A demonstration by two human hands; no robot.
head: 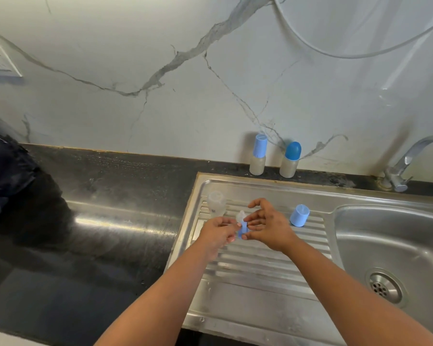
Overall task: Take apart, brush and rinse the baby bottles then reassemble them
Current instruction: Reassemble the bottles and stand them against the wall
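Both hands meet over the ribbed steel draining board (260,260) beside the sink. My left hand (219,233) and my right hand (268,227) pinch between their fingertips one small piece: a pale blue plastic screw collar (243,229) with a clear silicone teat (241,216) rising from it. The right hand's thumb and forefinger grip the collar, and the left hand's fingers curl in on the teat side. I judge I am pulling the teat out of its ring, so this bottle is mid-disassembly.

Just beyond the left hand stands its translucent plastic bottle body (216,203), open-topped, on the draining board. Just to the right of the right hand, a light blue plastic cap (299,215) lies tilted on the ribs.

Farther back, on the dark tabletop (110,171) against the marbled wall, two more baby bottles stand assembled, one with a pale blue flat-topped cap (258,154), one with a deeper blue domed cap (291,159). Those two look untouched.

Well to the right, the steel basin (385,245) looks dry and the chrome tap (405,163) is not running. I see no brush. Brushing, rinsing and reassembly all seem to lie ahead.
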